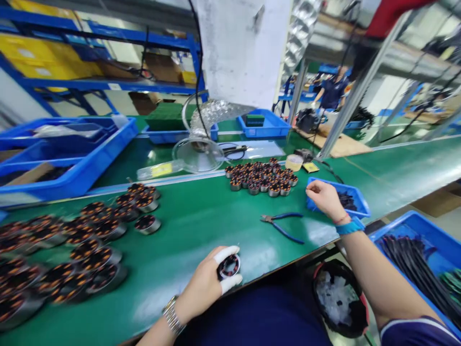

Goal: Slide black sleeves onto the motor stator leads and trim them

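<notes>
My left hand (207, 276), with white finger cots on the thumb and a finger, grips a small round motor stator (229, 265) near the front edge of the green bench. The stator's ring faces up. Over the near left side of a small blue bin (361, 205) is my right hand (325, 198), its thumb and fingertips pinched together. Whatever lies in that pinch is too small to make out. Small black parts (346, 201) fill part of the bin. Between my hands lie blue-handled cutting pliers (284, 225), jaws pointing left.
Wound stators (264, 175) cluster beyond the pliers, and more stators (97, 230) cover the bench's left side. A fume funnel (198, 156) stands behind, by a tape roll (294, 162). Right of me, a blue crate (428, 254) holds black cables. Another person (330, 93) stands far off.
</notes>
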A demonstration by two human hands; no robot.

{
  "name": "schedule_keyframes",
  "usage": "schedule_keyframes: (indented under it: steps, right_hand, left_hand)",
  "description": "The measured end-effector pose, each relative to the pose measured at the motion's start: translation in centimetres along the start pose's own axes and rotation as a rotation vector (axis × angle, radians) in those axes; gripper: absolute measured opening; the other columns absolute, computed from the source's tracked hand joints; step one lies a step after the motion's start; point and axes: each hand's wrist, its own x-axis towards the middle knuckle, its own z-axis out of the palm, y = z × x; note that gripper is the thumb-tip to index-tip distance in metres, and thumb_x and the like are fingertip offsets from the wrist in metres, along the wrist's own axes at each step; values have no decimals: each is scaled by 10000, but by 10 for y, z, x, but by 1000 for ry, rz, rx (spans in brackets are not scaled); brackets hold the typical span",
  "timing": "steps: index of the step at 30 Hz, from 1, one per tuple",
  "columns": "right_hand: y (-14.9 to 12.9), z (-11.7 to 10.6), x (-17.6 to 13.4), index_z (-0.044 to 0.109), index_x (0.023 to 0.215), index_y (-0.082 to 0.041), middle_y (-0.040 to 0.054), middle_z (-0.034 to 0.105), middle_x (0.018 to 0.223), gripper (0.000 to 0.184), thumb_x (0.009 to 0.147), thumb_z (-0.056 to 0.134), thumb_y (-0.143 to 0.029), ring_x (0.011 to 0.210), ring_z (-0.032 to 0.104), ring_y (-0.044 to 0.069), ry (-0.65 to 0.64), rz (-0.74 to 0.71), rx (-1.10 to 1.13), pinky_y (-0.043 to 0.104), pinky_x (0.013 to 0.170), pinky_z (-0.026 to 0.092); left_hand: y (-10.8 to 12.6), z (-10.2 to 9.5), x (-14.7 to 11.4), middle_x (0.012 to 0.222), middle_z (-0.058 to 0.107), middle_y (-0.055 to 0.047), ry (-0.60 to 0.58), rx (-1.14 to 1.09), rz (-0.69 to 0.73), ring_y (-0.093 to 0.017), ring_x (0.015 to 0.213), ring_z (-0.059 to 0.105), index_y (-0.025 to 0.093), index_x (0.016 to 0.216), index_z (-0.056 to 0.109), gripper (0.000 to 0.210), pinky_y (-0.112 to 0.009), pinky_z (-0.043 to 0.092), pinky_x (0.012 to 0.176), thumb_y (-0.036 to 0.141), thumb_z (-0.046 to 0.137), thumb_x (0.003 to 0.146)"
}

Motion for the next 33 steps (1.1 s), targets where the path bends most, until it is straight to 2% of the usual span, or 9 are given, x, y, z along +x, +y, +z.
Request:
schedule_keyframes:
  steps: [2, 5, 9, 14, 19, 21, 24, 27, 33]
  right_hand:
    - [-30, 16, -24, 589, 806, -144, 12, 607, 710, 198, 780, 455, -287, 647, 529, 109, -52, -78, 273, 221, 606, 415]
    - [-76, 47, -63, 580, 719, -156, -5, 581, 670, 152, 753, 506, -284, 598, 498, 95, -316, -130, 670, 217, 568, 403]
    - [-118, 81, -93, 575, 689, -147, -15, 545, 626, 133, 719, 557, -275, 560, 456, 77, -561, -59, 879, 197, 516, 374]
    - [-130, 92, -97, 583, 713, -136, -28, 517, 595, 164, 701, 591, -299, 487, 404, 50, -666, 56, 1002, 185, 460, 322]
    - [-130, 93, -94, 569, 703, -142, -33, 511, 584, 177, 701, 590, -317, 456, 400, 49, -661, 88, 1026, 191, 447, 321]
    - [-127, 92, -93, 568, 715, -148, -25, 525, 602, 157, 726, 558, -304, 474, 420, 59, -595, 63, 976, 198, 464, 342]
    - [-121, 89, -91, 590, 712, -157, 3, 566, 669, 101, 747, 514, -214, 582, 476, 89, -458, -167, 717, 216, 555, 381]
    - [-120, 85, -91, 606, 677, -167, 10, 568, 669, 130, 718, 494, -115, 641, 487, 104, -450, -404, 442, 227, 622, 377]
    - [-130, 85, -91, 602, 641, -157, 6, 555, 631, 140, 698, 494, -90, 609, 473, 97, -483, -439, 358, 217, 605, 366]
  left_hand:
    - [1, 0, -1, 1034, 606, -73, -12, -59, -3, -205, 931, 588, 223, 1129, 520, 475, -341, 479, 834, 339, 665, 692]
    - [-1, 2, -3, 1035, 591, -72, -6, -119, -5, -203, 928, 572, 229, 1144, 511, 514, -343, 468, 832, 376, 680, 681]
    - [-3, 3, -5, 1008, 589, -60, 9, -129, -16, -203, 909, 566, 236, 1139, 513, 532, -344, 465, 812, 396, 692, 664]
    - [-4, 4, -4, 1000, 589, -52, 22, -136, -11, -198, 904, 563, 235, 1125, 515, 523, -333, 459, 808, 387, 699, 660]
    - [-4, 4, -5, 1002, 592, -52, 26, -130, -5, -207, 916, 563, 244, 1118, 521, 510, -345, 460, 811, 396, 693, 663]
    - [-4, 4, -5, 1016, 589, -58, 23, -130, -11, -212, 928, 560, 241, 1121, 520, 513, -354, 459, 822, 401, 690, 664]
    - [-5, 4, -5, 1056, 580, -71, 10, -129, -7, -222, 964, 548, 247, 1198, 478, 583, -378, 447, 857, 403, 681, 674]
    - [-5, 4, -4, 1073, 577, -75, -4, -112, 7, -227, 984, 540, 258, 1253, 441, 630, -384, 442, 872, 395, 674, 684]
    - [-6, 4, -3, 1081, 576, -73, -8, -110, 22, -218, 994, 536, 246, 1211, 488, 572, -366, 444, 875, 375, 678, 687]
